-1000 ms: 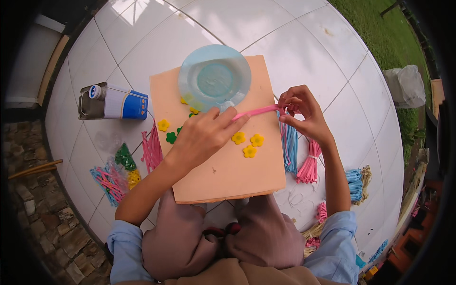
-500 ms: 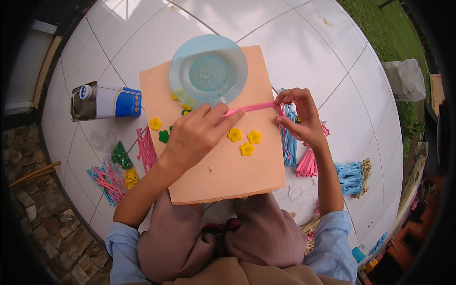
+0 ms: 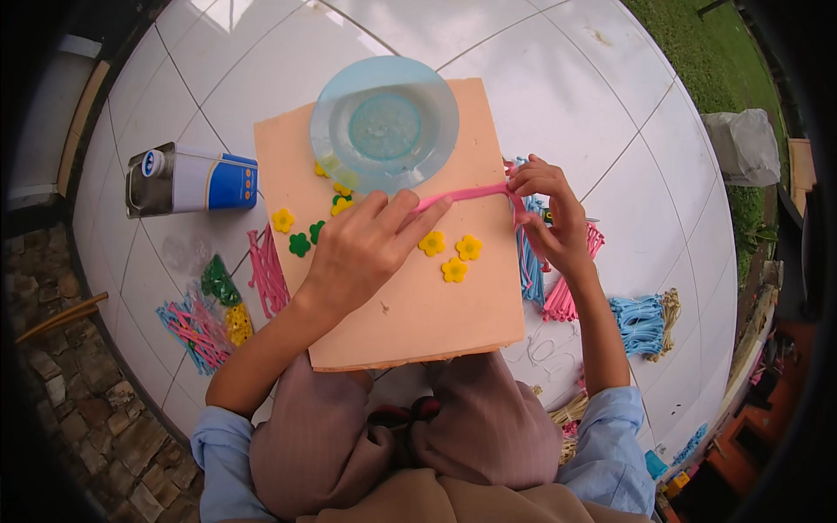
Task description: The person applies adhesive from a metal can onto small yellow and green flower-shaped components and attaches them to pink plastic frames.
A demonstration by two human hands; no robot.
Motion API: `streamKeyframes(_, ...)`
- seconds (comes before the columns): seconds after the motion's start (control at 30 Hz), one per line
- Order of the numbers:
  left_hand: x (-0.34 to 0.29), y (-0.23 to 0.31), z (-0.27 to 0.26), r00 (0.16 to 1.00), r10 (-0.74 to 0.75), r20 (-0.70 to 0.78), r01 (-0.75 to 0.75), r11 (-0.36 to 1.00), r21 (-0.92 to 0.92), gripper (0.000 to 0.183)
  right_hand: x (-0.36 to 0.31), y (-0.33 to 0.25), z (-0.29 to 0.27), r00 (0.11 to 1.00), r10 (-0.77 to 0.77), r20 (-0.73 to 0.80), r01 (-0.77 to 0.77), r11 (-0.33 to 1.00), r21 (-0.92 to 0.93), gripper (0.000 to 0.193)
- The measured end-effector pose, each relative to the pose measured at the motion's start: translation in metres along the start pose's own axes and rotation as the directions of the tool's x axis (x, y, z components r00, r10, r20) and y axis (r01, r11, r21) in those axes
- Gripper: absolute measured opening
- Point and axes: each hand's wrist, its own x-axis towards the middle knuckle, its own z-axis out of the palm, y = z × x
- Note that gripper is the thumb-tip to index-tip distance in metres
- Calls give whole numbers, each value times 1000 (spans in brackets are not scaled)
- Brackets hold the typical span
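Observation:
A narrow pink strip stretches between my two hands above a peach-coloured board lying across my lap. My left hand is closed on the strip's left end, thumb and fingers pressed together. Beyond the board's right edge, my right hand grips the other end, where the strip bends into a loop by the fingertips. Several yellow flower pieces lie just below the strip. Left of my left hand are more yellow flowers and green ones.
A translucent blue plate sits at the board's far side. Left on the tiles stand a metal can, pink strips and a bag of green pieces. Blue bundles and pink bundles lie to the right.
The fingers of my right hand have shifted at the strip's end, and the loop there now hangs more open. My left hand keeps its hold in nearly the same place.

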Motion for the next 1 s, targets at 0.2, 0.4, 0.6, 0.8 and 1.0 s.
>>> streamKeyframes(0.2, -5, 0, 6, 1000, 9, -28, -8, 1000, 10, 47, -4, 2, 11, 994, -57, -97, 53, 998, -36, 29)
streamKeyframes(0.4, -5, 3, 11, 996, 0, -84, 5, 998, 58, 45, 9, -4, 2, 983, -176, 45, 182, 962, -205, 37)
streamKeyframes(0.6, -5, 1, 11, 997, -23, -79, 23, 1000, -9, 44, 21, -18, -3, 985, -110, 136, 145, 950, -275, 44)
streamKeyframes(0.8, -8, 1, 18, 993, -12, -119, 13, 1000, 4, 46, 58, -48, 0, 935, 192, 299, 1, 840, -543, 64)
streamKeyframes(1.0, -7, 6, 14, 991, -70, -111, 65, 996, -54, 47, 86, -50, 8, 855, 74, 513, 337, 672, -659, 73)
